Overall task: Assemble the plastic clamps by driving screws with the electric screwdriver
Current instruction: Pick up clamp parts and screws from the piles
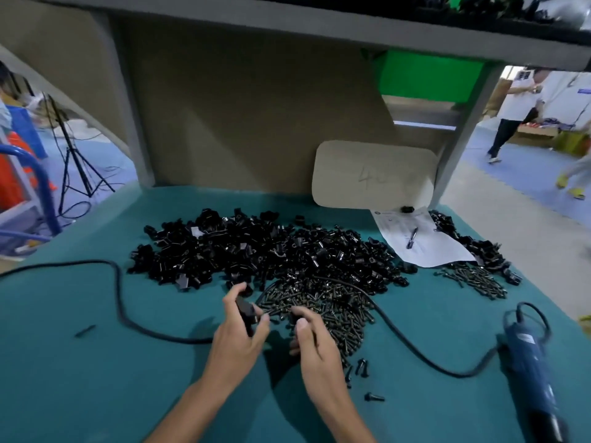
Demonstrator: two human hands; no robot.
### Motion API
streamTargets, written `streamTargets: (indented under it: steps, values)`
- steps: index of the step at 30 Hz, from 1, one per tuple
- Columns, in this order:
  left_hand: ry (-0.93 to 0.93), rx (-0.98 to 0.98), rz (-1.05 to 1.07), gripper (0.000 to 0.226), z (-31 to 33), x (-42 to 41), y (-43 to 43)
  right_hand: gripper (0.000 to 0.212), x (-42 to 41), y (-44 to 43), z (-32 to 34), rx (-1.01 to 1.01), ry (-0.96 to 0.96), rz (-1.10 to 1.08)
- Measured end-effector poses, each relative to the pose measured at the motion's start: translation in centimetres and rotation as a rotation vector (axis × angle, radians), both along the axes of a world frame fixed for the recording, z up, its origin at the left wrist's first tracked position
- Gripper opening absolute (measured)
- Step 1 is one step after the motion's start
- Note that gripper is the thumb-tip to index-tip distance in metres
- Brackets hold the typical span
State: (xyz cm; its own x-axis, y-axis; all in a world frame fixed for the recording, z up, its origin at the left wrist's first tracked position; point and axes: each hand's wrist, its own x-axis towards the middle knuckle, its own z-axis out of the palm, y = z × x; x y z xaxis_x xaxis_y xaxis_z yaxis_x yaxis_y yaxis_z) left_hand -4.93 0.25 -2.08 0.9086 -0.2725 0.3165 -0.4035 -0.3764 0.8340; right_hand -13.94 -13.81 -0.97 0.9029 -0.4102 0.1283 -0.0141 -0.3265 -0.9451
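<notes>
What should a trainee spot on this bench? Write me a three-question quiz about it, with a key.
1. True or false: the right hand holds the electric screwdriver.
2. What lies on the paper sheet? A) pen B) scissors C) tape
3. Which hand holds the clamp piece?
Key: 1 false, it lies on the table; 2 A; 3 the left hand.

Before you: teal-covered workbench; tan backboard between grey uprights, rounded cardboard sheet standing against it; grey shelf overhead; green panel upper right. Beyond, blue floor to your right, black tripod to your left.
</notes>
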Motion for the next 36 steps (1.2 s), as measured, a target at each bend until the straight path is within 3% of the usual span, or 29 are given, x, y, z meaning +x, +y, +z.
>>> streamTargets:
  steps: [6, 11, 16, 22, 32, 36]
  values:
    - [0.061, -0.012, -0.011, 0.053, 0.0, -1.4, 0.5, 0.029, -0.2, 0.2, -0.6, 0.044, -0.021, -0.008]
    - [0.042, -0.016, -0.007, 0.072, 0.2, -1.7, 0.8, 0.031, -0.5, 0.4, -0.6, 0.014, -0.037, 0.002]
    - [0.05, -0.001, -0.051, 0.031, 0.4, -1.8, 0.8, 0.029, -0.5, 0.4, -0.5, -0.021, -0.048, 0.002]
    - [0.109, 0.089, -0.11, 0.05, 0.2, -1.7, 0.9, 0.031, -0.6, 0.2, -1.2, -0.013, -0.043, 0.021]
    - [0.151, 0.061, -0.118, 0.024, 0.5, -1.7, 1.0, 0.03, -0.4, 0.1, -1.5, 0.053, -0.102, -0.014]
    - [0.175, -0.052, -0.076, 0.016, 0.7, -1.2, 1.2, 0.039, -0.5, 0.1, -1.4, 0.066, -0.106, -0.027]
